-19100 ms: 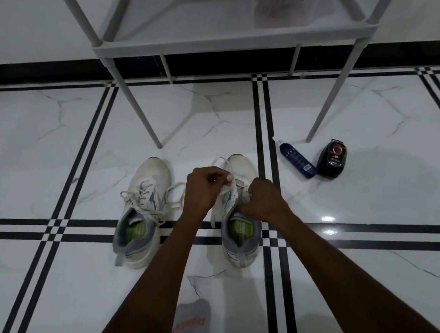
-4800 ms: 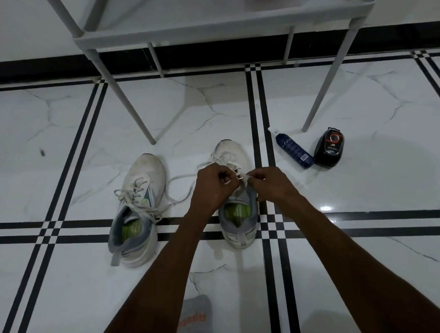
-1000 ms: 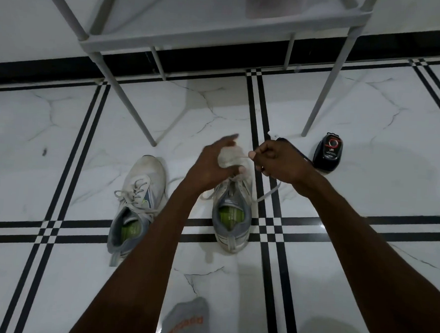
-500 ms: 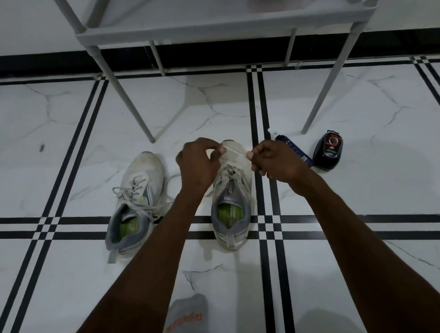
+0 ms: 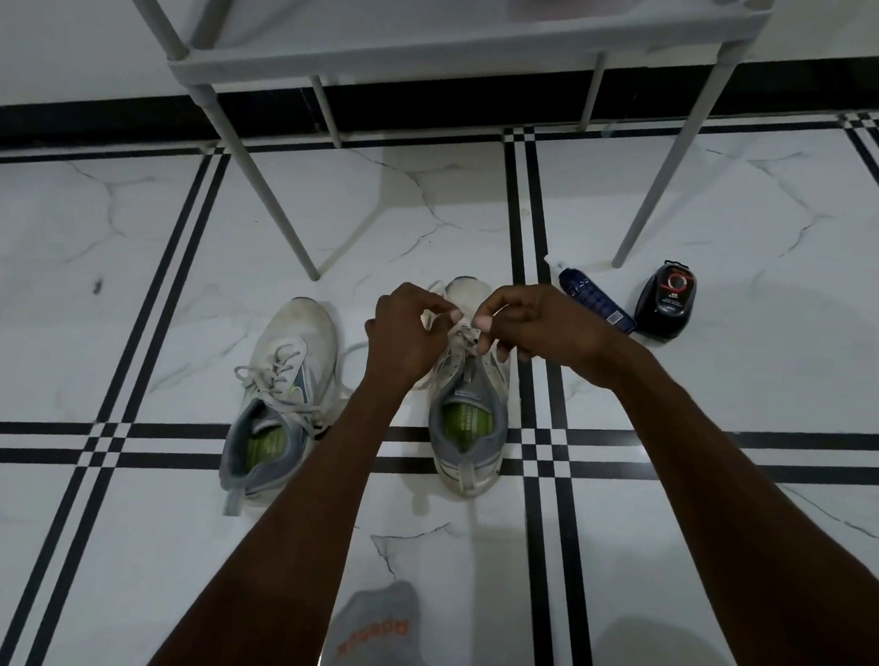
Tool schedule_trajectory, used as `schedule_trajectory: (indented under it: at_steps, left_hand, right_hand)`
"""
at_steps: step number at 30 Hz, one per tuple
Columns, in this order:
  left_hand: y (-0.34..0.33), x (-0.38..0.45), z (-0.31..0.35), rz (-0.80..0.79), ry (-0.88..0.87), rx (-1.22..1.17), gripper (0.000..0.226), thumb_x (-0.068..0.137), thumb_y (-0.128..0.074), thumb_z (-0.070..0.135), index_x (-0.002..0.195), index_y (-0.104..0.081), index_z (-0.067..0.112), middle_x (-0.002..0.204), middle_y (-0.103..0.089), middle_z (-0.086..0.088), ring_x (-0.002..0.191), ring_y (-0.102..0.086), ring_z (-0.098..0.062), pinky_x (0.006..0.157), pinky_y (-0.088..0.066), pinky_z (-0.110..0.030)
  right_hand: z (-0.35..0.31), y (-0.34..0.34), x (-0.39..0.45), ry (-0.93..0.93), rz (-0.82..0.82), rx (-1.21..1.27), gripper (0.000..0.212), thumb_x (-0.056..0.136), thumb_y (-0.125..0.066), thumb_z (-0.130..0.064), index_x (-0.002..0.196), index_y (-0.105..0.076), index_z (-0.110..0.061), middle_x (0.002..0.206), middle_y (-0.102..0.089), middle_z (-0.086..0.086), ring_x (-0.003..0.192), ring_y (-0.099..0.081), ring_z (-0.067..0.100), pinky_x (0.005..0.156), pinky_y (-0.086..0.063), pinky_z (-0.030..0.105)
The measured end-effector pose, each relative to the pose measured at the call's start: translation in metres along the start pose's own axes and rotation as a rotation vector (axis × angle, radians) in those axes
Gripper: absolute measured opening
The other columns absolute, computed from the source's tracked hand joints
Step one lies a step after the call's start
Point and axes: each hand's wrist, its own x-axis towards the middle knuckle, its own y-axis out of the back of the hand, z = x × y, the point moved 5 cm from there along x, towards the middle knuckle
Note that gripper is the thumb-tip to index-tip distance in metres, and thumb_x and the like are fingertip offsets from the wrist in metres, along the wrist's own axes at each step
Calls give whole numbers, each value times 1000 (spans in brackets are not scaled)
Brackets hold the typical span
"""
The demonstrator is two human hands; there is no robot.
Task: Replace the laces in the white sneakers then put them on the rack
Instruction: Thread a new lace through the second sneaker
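Two white sneakers with grey collars and green insoles stand on the tiled floor, toes pointing away from me. The left sneaker [image 5: 281, 400] has loose white laces spilling over its side. Over the front of the right sneaker [image 5: 467, 432] both my hands work close together. My left hand [image 5: 406, 336] pinches one end of the white lace [image 5: 462, 331], and my right hand [image 5: 525, 322] pinches the other end just above the eyelets. The lace's loose run trails off to the left behind my left wrist.
A grey metal rack [image 5: 459, 56] stands ahead against the wall, its legs on the floor just beyond the shoes. A dark blue spray bottle [image 5: 591, 301] and a black shoe-polish sponge case [image 5: 667, 300] lie to the right. My grey-socked foot [image 5: 375, 637] shows at the bottom.
Over the last second my hands came down from a raised pull, drawing closer together over the right sneaker's eyelets. Both shoes stay in place.
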Motion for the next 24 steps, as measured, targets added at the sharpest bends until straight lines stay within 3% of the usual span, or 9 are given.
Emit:
schedule_trajectory:
  at_steps: [3, 5, 7, 10, 13, 15, 19, 24]
  left_hand:
    - [6, -8, -3, 8, -33, -55, 23, 82, -80, 38, 99, -68, 27, 98, -63, 1, 81, -59, -8, 75, -51, -28]
    - [12, -16, -1, -51, 13, -119, 27, 83, -81, 36, 94, -67, 16, 86, -66, 0, 68, -59, -9, 65, -48, -20]
    - [13, -22, -3, -201, 46, -120, 30, 81, -82, 41, 86, -68, 15, 79, -70, 2, 64, -62, -8, 63, -50, -22]
    - [8, -34, -11, -393, 89, -88, 34, 73, -88, 43, 91, -74, 18, 83, -73, 3, 70, -66, -11, 67, -53, -22]
    - [5, -38, -19, -376, 141, -132, 26, 78, -87, 33, 97, -79, 17, 86, -76, 4, 79, -70, -11, 76, -57, -22]
    - [5, -37, -25, -360, 201, -209, 17, 85, -80, 23, 99, -81, 13, 89, -78, 0, 85, -73, -16, 82, -60, -29]
    - [5, -40, -36, -350, 382, -466, 18, 91, -70, 6, 106, -76, -3, 102, -76, -20, 102, -72, -33, 89, -61, -36]
    - [1, -46, -36, -324, 429, -603, 21, 93, -68, 5, 108, -73, -8, 105, -73, -26, 107, -69, -39, 94, -59, -41]
  right_hand:
    - [2, -5, 4, -1, 10, 7, 22, 99, -60, -21, 109, -67, -3, 97, -77, 5, 85, -73, 20, 61, -47, 21]
    - [8, -2, 7, -14, 62, 2, 18, 101, -55, -13, 113, -65, -4, 101, -77, 5, 91, -74, 19, 58, -50, 18]
    - [12, 0, 10, -30, 151, 4, 16, 100, -54, -5, 112, -64, -2, 101, -77, 8, 88, -75, 15, 55, -51, 16]
    - [16, 0, 19, -15, 268, -61, 9, 96, -62, -6, 101, -68, -1, 90, -77, 11, 75, -75, 13, 54, -49, 12]
    - [20, -9, 26, 43, 252, -315, 5, 88, -73, -16, 89, -75, -12, 84, -76, 0, 67, -69, 4, 65, -50, 14]
    - [23, -19, 27, 62, 227, -484, 6, 85, -76, -16, 88, -79, -13, 87, -75, 0, 66, -61, 0, 63, -43, 9]
    - [19, -33, 31, 75, 209, -599, 13, 84, -75, -14, 93, -81, -8, 95, -76, 8, 86, -68, 15, 71, -43, 15]
    - [27, -46, 38, 34, 131, -724, 20, 87, -70, -22, 90, -80, -5, 100, -70, 16, 96, -65, 26, 86, -52, 35]
